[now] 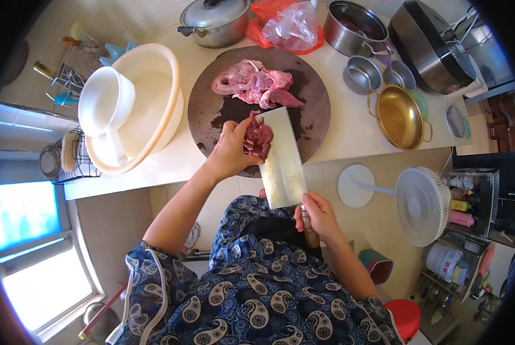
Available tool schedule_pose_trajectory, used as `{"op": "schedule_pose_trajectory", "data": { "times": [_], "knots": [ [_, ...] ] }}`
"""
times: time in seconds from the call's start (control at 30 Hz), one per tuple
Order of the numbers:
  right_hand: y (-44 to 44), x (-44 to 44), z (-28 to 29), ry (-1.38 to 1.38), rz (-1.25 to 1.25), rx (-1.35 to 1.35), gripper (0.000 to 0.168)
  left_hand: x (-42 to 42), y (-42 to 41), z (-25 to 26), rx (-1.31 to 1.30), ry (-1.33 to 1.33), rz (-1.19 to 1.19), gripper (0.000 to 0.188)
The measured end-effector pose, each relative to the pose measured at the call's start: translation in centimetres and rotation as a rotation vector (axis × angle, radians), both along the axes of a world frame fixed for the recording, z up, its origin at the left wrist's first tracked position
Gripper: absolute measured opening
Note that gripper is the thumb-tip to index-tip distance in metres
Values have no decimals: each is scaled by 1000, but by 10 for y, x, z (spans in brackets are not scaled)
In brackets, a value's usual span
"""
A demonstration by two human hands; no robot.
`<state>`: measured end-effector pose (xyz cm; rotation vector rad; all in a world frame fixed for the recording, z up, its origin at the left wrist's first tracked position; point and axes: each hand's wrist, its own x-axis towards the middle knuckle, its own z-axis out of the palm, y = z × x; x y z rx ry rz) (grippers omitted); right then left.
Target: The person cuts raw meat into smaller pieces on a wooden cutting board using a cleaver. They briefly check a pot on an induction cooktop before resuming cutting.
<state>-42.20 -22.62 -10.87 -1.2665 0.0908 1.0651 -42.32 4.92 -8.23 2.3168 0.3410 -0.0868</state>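
Observation:
My right hand (320,214) grips the wooden handle of a broad cleaver (283,159), its blade lying flat and reaching over the near part of the round chopping board (201,116). With thumb and fingers spread around it, my left hand (230,148) holds a heap of cut raw meat (258,137) against the left side of the blade. Beyond the blade, a larger piece of raw meat (257,82) rests on the far half of the board. Dark wet patches mark the board's surface.
Left of the board stands a large plastic basin (171,116) with a white dipper (104,101) in it. Behind are a lidded pot (216,21), plastic bags (289,26) and a steel pot (354,28). Rightward sit small steel bowls (363,73) and a golden pan (398,116). A fan (421,207) stands right.

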Motion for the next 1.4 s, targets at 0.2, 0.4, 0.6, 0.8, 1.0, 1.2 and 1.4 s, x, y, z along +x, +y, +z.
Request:
{"op": "schedule_pose_trajectory", "data": {
  "times": [0.2,0.4,0.6,0.8,1.0,1.2,1.4],
  "knots": [
    [9,4,15,23,108,-7,25,-6,-9,-3,-112,-78,158,82],
    [-17,33,47,-50,77,-10,23,36,-35,32,-83,-198,101,89],
    [-31,125,97,-300,-14,-8,21,160,-53,69,-143,-466,-112,91],
    [-34,239,128,-435,-170,-104,20,336,-65,66,-284,-448,-135,58],
    [-51,288,128,-496,-293,-175,21,428,-63,48,-473,-69,1,53],
    [-56,325,117,-474,-295,-153,22,421,-88,66,-63,-462,-245,50],
    [-47,340,122,-425,-305,-96,22,416,-63,47,390,-475,-84,30]
  ]
}}
